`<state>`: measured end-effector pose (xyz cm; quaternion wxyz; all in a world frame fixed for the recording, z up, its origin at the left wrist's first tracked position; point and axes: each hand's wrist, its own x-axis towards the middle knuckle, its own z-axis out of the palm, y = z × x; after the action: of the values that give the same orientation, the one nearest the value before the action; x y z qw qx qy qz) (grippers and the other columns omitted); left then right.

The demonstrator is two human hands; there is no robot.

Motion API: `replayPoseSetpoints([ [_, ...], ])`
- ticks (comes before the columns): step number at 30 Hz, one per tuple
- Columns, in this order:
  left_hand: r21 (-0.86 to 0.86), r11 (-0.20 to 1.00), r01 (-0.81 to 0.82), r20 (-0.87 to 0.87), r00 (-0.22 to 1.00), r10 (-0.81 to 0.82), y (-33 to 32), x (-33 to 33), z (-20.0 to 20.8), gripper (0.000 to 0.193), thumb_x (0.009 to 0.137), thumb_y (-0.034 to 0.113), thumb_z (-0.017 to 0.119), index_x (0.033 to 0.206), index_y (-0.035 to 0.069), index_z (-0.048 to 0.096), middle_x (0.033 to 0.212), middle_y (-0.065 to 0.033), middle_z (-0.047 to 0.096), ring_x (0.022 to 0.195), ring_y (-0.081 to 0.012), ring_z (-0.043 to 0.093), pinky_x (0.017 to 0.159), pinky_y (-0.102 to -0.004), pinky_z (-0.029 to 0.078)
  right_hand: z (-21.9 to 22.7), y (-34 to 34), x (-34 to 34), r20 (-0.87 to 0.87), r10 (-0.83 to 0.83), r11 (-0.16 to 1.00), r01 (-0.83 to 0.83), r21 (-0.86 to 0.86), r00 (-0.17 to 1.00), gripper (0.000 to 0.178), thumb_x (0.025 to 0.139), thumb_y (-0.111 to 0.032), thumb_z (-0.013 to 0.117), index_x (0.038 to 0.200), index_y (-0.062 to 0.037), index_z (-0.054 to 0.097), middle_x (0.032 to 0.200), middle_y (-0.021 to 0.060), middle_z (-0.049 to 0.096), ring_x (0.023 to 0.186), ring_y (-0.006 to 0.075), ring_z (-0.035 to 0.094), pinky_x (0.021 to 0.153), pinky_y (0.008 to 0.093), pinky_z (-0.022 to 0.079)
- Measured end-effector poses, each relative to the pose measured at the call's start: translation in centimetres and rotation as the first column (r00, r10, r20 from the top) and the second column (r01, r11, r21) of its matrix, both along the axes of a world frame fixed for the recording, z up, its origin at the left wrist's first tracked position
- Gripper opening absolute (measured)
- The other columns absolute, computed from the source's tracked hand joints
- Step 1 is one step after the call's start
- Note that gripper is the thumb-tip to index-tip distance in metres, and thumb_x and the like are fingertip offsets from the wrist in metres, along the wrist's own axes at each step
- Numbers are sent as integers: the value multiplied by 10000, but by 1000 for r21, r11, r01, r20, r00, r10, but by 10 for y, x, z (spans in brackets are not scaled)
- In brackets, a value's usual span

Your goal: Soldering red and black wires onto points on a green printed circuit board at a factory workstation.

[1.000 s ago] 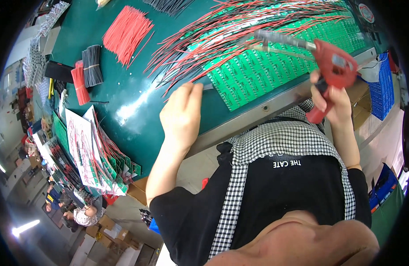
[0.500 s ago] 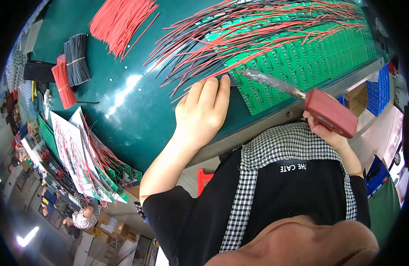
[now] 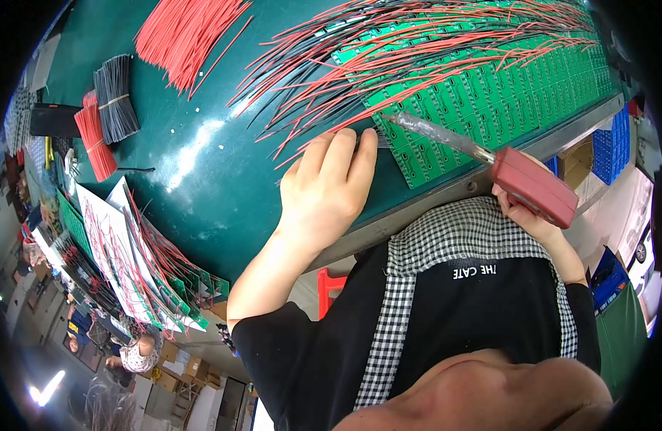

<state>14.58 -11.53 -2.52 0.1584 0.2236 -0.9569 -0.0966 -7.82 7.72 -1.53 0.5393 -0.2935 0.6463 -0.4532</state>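
Observation:
My right hand (image 3: 526,214) grips a soldering gun (image 3: 535,188) by its red handle. Its long grey barrel points up and left, and the tip is over the near left corner of the green circuit board panels (image 3: 456,118). Beside that corner, my left hand (image 3: 323,179) rests palm down with curled fingers among the ends of thin dark wires. Its fingertips are partly hidden, so what they pinch does not show. Red and black wires (image 3: 359,68) fan out across the boards, their loose ends toward the left.
A loose pile of red wires (image 3: 191,39) lies on the green tabletop (image 3: 201,215). Left of it are a banded black wire bundle (image 3: 116,100) and a banded red one (image 3: 95,140). Wired boards with white sheets (image 3: 115,251) stand at the left edge. A red stool (image 3: 331,287) is below.
My left hand has shifted slightly, and a gap now shows between its index and middle fingers. The soldering gun stays nearly where it was.

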Motion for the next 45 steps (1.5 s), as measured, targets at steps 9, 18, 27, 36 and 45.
replayPoseSetpoints([
  [9,-31,999,42,18,999,-42,1,-1,3,316,607,65,583,917,87,643,826,-24,550,712,-160,575,547,-253,477,-3,2,-9,-482,252,932,-344,-111,839,662,701,-340,716,1174,55,476,1016,126,607,863,217,609,796,329,464],
  [18,-26,998,53,34,998,-52,3,-1,4,302,627,72,575,923,77,631,817,-28,543,708,-161,575,554,-252,474,1,-4,-1,-680,164,908,-379,-179,715,464,664,-83,708,1082,11,530,882,81,615,824,185,608,755,285,474],
  [27,-118,989,83,31,996,-80,2,-3,1,274,622,95,586,890,41,602,808,-24,516,716,-142,544,494,-201,450,-3,-4,-10,-594,223,889,-412,-203,773,593,689,-303,728,1137,14,501,1037,153,607,873,296,626,760,331,486],
  [36,-80,996,36,40,999,-33,7,-1,5,289,625,53,591,910,66,636,811,-27,541,691,-155,561,549,-252,472,-9,21,-2,81,88,991,-79,-106,993,687,788,-343,643,1280,24,334,1146,150,533,667,115,496,570,223,396],
  [45,-122,991,62,0,998,-62,6,-1,1,271,621,87,591,888,40,602,797,-24,515,703,-132,539,493,-203,450,2,17,-3,94,-49,995,57,-84,994,726,696,-240,747,1247,66,387,952,106,613,650,50,493,581,179,404],
])
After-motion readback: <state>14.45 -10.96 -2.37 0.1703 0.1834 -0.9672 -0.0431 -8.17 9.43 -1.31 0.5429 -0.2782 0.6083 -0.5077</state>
